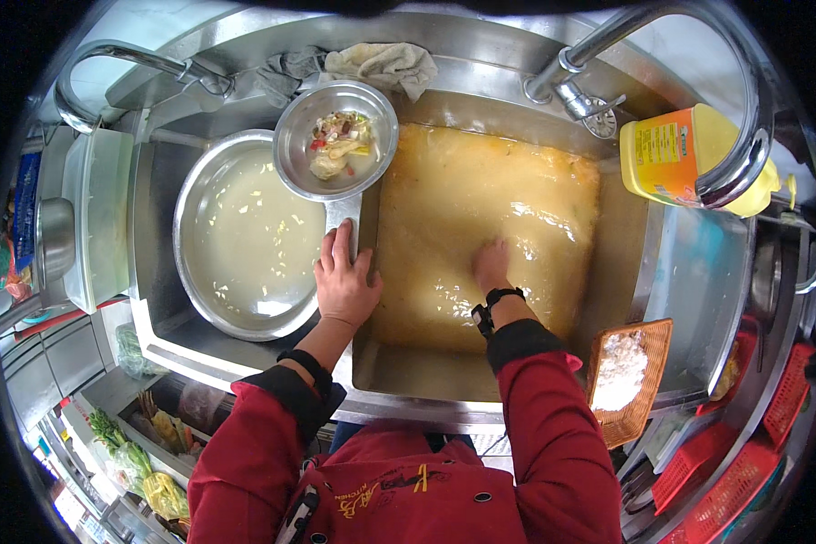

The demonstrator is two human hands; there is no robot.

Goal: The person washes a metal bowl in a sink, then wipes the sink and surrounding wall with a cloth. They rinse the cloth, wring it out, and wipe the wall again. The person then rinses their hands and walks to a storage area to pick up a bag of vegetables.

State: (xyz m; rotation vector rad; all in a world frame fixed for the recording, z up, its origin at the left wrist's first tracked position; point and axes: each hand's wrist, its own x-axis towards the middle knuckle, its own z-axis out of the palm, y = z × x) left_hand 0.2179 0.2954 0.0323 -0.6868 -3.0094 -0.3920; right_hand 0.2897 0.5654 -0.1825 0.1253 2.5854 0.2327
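Observation:
My left hand [345, 282] rests on the steel divider [343, 211] between two sink basins, its fingers slightly spread and nothing held. Just left of it, a large steel bowl [245, 238] of cloudy water with pale floating scraps sits in the left basin. My right hand [493, 262] is dipped past the wrist into murky yellowish water [449, 204] in the right basin; its fingers are hidden, so what it touches cannot be told. A smaller steel bowl [292, 163] holding food scraps [340, 146] stands on the divider, beyond my left hand.
Two curved faucets [207, 81] [551, 81] rise at the back, with grey cloths [381, 64] between them. A yellow jug [680, 156] stands at right. Nearer me on that side is a wicker basket [632, 421] with white contents. A plastic container [98, 217] stands at left.

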